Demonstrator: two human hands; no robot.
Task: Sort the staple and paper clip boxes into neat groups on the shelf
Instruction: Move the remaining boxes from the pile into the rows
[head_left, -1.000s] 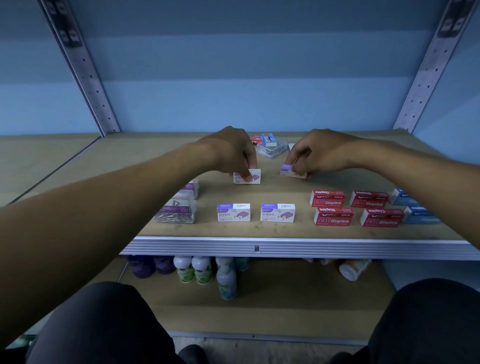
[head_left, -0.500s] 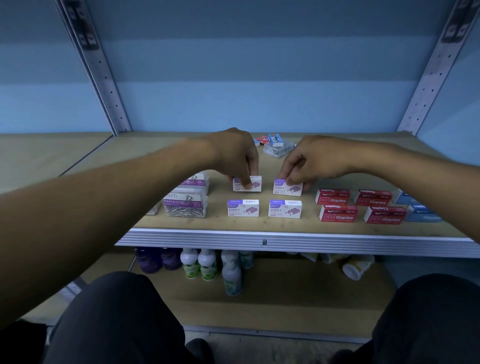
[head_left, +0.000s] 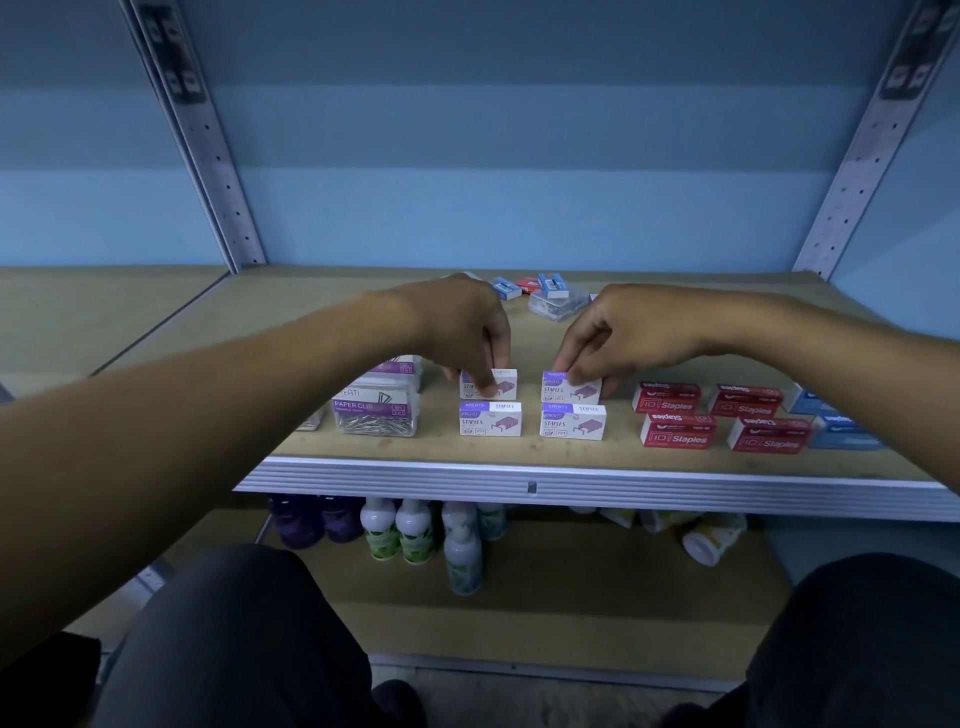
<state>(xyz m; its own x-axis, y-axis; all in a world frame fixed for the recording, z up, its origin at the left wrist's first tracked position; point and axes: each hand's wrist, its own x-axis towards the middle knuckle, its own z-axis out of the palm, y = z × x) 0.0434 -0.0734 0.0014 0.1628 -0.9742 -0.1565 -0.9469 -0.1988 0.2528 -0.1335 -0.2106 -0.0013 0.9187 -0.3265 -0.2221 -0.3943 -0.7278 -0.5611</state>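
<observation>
Fingers of the left hand (head_left: 467, 332) pinch the rear-left purple staple box (head_left: 500, 383); the right hand (head_left: 618, 338) pinches the rear-right one (head_left: 571, 388), both at frame centre, just behind two front boxes (head_left: 490, 419). Bare shelf (head_left: 311, 312) lies open behind, upper centre.

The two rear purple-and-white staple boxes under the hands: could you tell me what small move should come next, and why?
Probably let go: the left hand and right hand hold the rear purple-and-white staple boxes squarely behind the front pair; unsorted blue boxes wait behind.
</observation>
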